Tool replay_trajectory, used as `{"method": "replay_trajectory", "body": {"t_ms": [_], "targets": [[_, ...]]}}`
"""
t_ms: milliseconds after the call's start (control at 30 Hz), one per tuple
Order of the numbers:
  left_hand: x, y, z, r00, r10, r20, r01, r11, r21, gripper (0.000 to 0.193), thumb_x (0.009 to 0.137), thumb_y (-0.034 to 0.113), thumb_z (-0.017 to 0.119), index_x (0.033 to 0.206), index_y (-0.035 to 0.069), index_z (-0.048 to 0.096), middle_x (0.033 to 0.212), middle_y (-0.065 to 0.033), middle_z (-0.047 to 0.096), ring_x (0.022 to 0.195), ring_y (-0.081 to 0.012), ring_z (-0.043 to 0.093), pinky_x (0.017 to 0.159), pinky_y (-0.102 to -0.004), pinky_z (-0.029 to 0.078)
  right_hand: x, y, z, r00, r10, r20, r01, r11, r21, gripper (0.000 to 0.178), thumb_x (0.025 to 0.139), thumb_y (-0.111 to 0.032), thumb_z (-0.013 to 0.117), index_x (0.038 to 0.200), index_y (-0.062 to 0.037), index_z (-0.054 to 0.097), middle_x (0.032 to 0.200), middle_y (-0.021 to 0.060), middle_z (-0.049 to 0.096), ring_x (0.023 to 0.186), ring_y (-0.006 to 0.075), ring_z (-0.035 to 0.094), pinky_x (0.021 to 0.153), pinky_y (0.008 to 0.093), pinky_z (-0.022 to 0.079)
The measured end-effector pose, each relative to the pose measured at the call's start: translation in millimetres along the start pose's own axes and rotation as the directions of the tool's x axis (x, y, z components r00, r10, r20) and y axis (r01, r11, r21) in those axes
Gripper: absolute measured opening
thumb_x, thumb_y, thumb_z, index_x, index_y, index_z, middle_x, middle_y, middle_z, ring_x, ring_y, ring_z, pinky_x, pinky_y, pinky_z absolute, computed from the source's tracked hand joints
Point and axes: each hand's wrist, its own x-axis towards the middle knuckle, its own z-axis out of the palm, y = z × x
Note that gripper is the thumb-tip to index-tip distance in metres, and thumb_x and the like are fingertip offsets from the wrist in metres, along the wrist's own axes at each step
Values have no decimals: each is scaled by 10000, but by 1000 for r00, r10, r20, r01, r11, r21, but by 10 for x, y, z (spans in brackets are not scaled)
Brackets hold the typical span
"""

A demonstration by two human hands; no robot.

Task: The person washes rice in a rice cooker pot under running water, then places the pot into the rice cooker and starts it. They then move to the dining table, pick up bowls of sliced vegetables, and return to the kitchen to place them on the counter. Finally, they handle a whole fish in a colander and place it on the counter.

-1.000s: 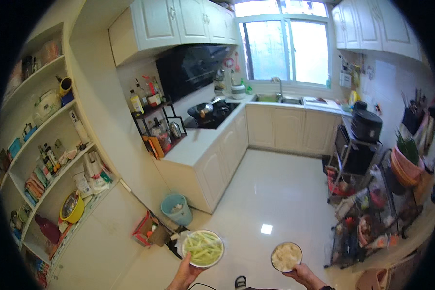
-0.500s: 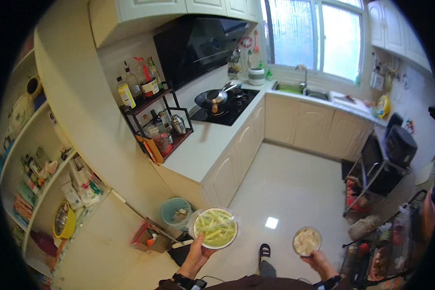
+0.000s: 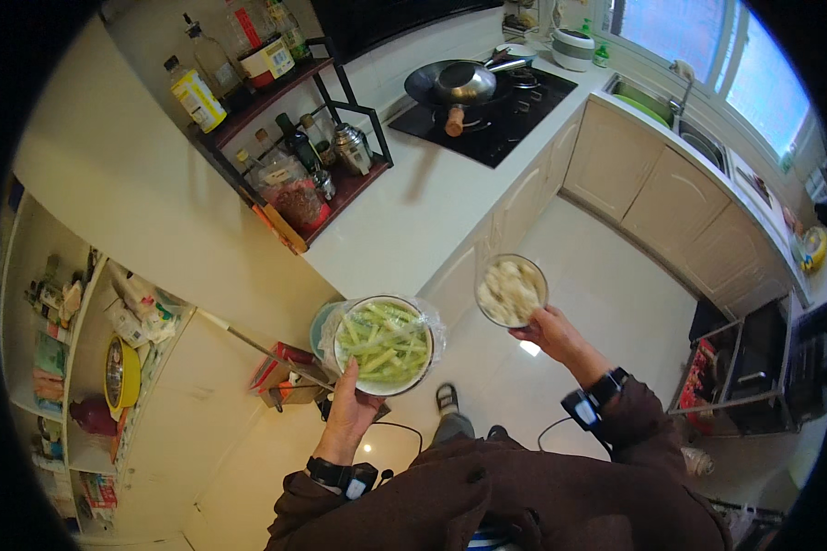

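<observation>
My left hand (image 3: 347, 411) grips the near rim of a round white bowl (image 3: 426, 369). Pale green vegetable strips (image 3: 384, 338) fill it, and clear plastic wrap (image 3: 437, 326) sticks out round its edge. To the right and a little farther off, my right hand (image 3: 553, 332) holds a smaller bowl (image 3: 544, 286) by its near right edge, thumb at the rim. Whitish chunks (image 3: 508, 292) lie in it; they are slightly blurred, so their kind cannot be told. Both bowls are held up over the floor, apart from each other, near the counter's front corner.
The white counter (image 3: 395, 225) carries a bottle rack (image 3: 349, 188) and a black hob (image 3: 505, 119) with a wok (image 3: 423, 84) and a pan (image 3: 465, 83). A bin (image 3: 320, 332) stands partly behind the left bowl. Shelves (image 3: 92, 367) line the left; a metal rack (image 3: 753, 367) stands right.
I have come closer to the counter and hob. My right hand has raised its bowl and brought it left, nearer the left bowl. Both hands keep their hold.
</observation>
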Motion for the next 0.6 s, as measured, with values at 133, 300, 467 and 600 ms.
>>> {"method": "replay_trajectory", "body": {"t_ms": [133,300,467,600], "targets": [[671,271,15,1000,-18,0,18,1000,-1,509,963,377,460,1358,72,361,1332,-128,475,1206,-266,488,999,-429,423,1036,-240,434,999,44,33,-44,999,15,336,841,-83,429,1109,114,480,1031,199,592,838,276,639,777,343,552],[1371,508,-15,998,-50,28,52,996,-74,506,967,356,455,1373,78,337,1373,-134,423,1237,-283,448,1018,-453,392,2079,-396,733,996,92,13,-93,995,43,317,847,-93,454,1087,114,460,962,198,595,771,291,649,725,350,575],[1801,782,-69,999,-32,-5,31,995,-95,491,980,357,414,1371,70,338,1373,-148,422,1235,-291,452,1024,-451,393,2645,-529,841,988,154,-9,-153,986,71,314,848,-88,461,1093,109,453,950,184,590,764,280,643,713,349,575],[2053,844,-59,999,11,-47,-18,989,-147,516,984,370,393,1368,33,323,1366,-167,425,1242,-303,449,1023,-464,397,2967,-703,813,984,163,66,-165,986,20,298,870,-90,474,1098,100,454,948,172,588,753,263,639,713,334,570]]}}
